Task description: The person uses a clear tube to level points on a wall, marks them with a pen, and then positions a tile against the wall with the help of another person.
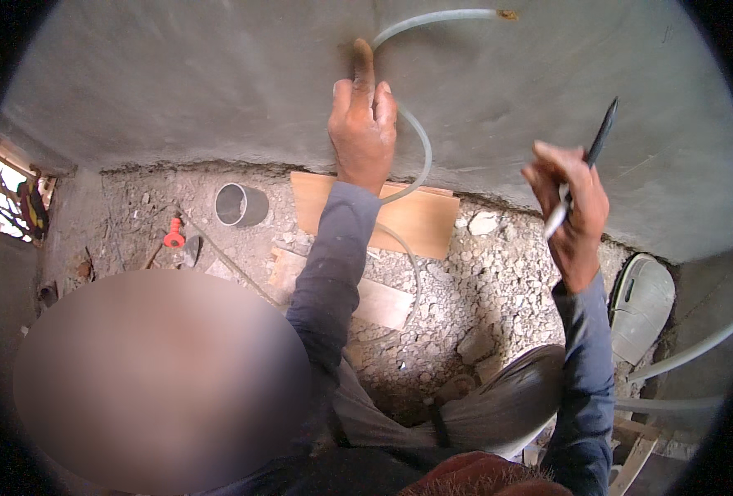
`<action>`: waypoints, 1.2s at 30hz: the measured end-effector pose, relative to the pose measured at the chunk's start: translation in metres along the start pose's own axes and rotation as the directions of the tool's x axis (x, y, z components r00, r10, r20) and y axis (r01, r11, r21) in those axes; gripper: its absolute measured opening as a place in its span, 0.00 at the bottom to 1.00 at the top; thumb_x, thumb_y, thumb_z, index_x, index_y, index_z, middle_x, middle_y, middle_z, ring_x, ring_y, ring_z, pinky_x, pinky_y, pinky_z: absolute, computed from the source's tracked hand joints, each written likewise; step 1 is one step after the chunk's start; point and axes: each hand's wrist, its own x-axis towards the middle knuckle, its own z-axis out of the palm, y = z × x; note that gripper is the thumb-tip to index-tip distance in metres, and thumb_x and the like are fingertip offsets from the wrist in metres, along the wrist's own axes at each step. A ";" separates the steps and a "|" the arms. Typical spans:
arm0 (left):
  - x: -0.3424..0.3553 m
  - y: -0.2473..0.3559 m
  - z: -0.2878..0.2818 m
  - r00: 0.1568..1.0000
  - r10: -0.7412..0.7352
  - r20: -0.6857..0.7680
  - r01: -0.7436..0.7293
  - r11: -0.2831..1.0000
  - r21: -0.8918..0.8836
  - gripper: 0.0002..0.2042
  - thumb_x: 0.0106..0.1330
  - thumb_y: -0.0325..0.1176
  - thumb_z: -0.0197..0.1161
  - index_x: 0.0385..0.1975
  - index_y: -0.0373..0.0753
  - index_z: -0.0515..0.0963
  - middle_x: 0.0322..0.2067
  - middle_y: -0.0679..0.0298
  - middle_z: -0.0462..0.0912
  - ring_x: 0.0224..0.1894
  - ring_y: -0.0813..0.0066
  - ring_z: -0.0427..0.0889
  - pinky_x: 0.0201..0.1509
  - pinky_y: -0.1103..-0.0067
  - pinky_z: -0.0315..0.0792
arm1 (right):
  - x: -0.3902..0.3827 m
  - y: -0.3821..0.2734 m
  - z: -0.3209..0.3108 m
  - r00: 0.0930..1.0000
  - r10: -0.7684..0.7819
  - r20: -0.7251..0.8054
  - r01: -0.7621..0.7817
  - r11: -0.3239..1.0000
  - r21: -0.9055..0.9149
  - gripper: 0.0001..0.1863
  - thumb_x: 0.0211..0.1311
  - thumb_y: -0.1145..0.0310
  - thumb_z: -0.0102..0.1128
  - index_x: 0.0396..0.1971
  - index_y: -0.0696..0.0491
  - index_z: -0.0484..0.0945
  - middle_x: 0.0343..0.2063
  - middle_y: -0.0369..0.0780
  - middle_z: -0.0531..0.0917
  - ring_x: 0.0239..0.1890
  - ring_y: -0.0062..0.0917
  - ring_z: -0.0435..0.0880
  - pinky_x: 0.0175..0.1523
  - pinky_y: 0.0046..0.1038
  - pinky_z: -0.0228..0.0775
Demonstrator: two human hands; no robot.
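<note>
My left hand (365, 132) is up against the grey plastered wall (242, 91), its index finger stretched upward. A clear, thin plastic hose (453, 15) runs behind its fingers, pinned to the wall. The hose's brownish upper end bends off to the right, while its lower length loops down beside my wrist. To the right, apart from the wall as far as I can tell, my right hand (577, 198) is closed around a slim pen-like marker (603, 132). The marker's dark, pointed end slants up to the right, and a white end shows below my fingers.
Rubble (507, 281) covers the ground along the wall's foot. A wooden board (424, 219) lies there, near a grey cup-shaped container (242, 205) and a red-handled tool (174, 235). A grey plastic case (643, 306) leans at the right. A blurred patch hides the lower left.
</note>
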 end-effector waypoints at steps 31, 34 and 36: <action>-0.008 -0.005 0.013 0.981 0.124 -0.147 -0.128 0.992 -0.019 0.25 0.65 0.21 0.68 0.63 0.42 0.75 0.45 0.57 0.77 0.36 0.69 0.82 0.36 0.75 0.79 | 0.181 -0.028 0.077 0.807 -0.427 -0.409 0.393 0.904 -0.168 0.16 0.55 0.83 0.68 0.43 0.55 0.77 0.37 0.45 0.76 0.38 0.38 0.81 0.41 0.34 0.76; -0.009 -0.001 0.009 0.974 0.185 -0.130 -0.178 0.982 0.068 0.26 0.63 0.20 0.67 0.62 0.42 0.75 0.45 0.55 0.77 0.40 0.57 0.81 0.41 0.67 0.78 | 0.184 -0.024 0.077 0.792 -0.476 -0.382 0.447 0.879 -0.167 0.16 0.55 0.83 0.68 0.43 0.55 0.78 0.37 0.44 0.77 0.38 0.37 0.81 0.41 0.33 0.76; -0.010 0.001 0.008 0.981 0.166 -0.105 -0.158 0.985 0.074 0.26 0.63 0.20 0.67 0.63 0.42 0.75 0.44 0.54 0.77 0.42 0.53 0.81 0.43 0.64 0.77 | 0.186 -0.024 0.077 0.790 -0.489 -0.368 0.473 0.870 -0.141 0.15 0.56 0.83 0.67 0.42 0.55 0.78 0.37 0.44 0.77 0.38 0.37 0.81 0.41 0.33 0.76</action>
